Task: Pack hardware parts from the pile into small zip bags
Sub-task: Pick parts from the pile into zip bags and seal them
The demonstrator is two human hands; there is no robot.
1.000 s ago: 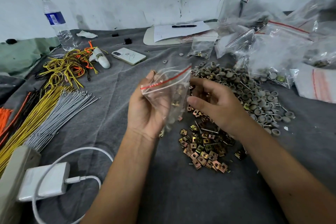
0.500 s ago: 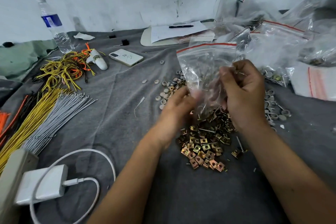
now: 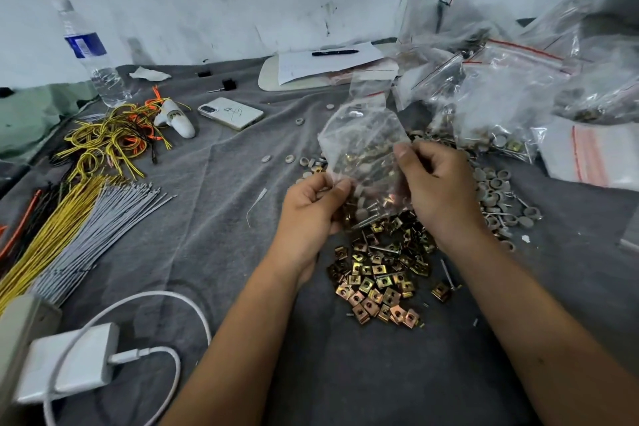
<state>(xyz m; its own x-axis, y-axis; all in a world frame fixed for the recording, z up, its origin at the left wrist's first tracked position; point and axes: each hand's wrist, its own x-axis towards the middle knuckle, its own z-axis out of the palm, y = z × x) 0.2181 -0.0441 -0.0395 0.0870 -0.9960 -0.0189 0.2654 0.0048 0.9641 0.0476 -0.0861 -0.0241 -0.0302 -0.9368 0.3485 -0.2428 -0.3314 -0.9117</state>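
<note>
Clear plastic zip bag [image 3: 363, 145] pinched between both hands, held up over the pile of brass clips [image 3: 380, 273] — left hand [image 3: 311, 214] gripping the lower left edge, right hand [image 3: 439, 190] clamped on the right side, thumb pressed to the film. Brass clips, screws and grey caps visible inside. Grey caps [image 3: 498, 194] scattered just right of the pile on the grey cloth surface [image 3: 224, 204]. Filled bags [image 3: 501, 93] heaped far right. Further left — wire bundles [image 3: 79, 225], phone [image 3: 230, 113], water bottle [image 3: 91, 55], white charger [image 3: 69, 360].

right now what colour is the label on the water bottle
Blue, on the water bottle; seen in the head view.
</note>
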